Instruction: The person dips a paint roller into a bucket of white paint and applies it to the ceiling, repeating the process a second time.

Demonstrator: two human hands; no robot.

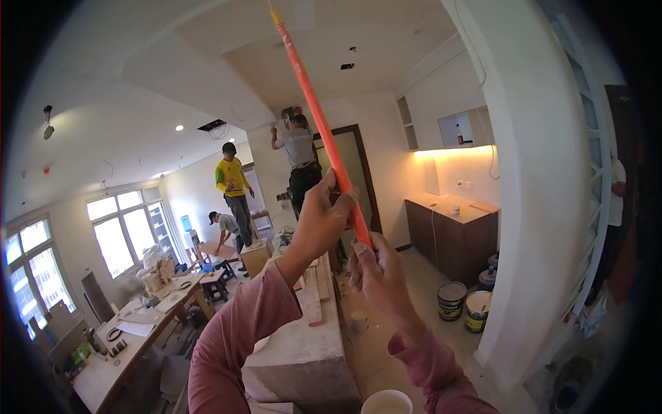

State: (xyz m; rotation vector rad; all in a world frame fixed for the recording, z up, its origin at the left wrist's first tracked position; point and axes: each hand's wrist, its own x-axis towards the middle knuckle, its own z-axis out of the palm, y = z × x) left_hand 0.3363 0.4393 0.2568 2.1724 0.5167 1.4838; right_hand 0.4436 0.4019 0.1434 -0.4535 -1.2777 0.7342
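A long orange extension pole [314, 103] with a yellow collar slants up from the middle of the view to the ceiling; its far end runs out of sight at the top edge. My left hand [323, 212] is closed around the pole's lower part. Below it, my right hand [380, 272] grips the pole near its bottom end. Both hands are raised in front of me, above a long pale counter [303, 366]. A round white tub [387, 402] is partly visible at the bottom edge, beneath my right forearm.
Paint buckets [452, 301] stand on the floor beside a thick white column [538, 172]. A brown cabinet [441, 238] lies behind them. People work ahead, one raised in a yellow-green shirt [233, 178]. Tools cover a workbench [138, 330] at left.
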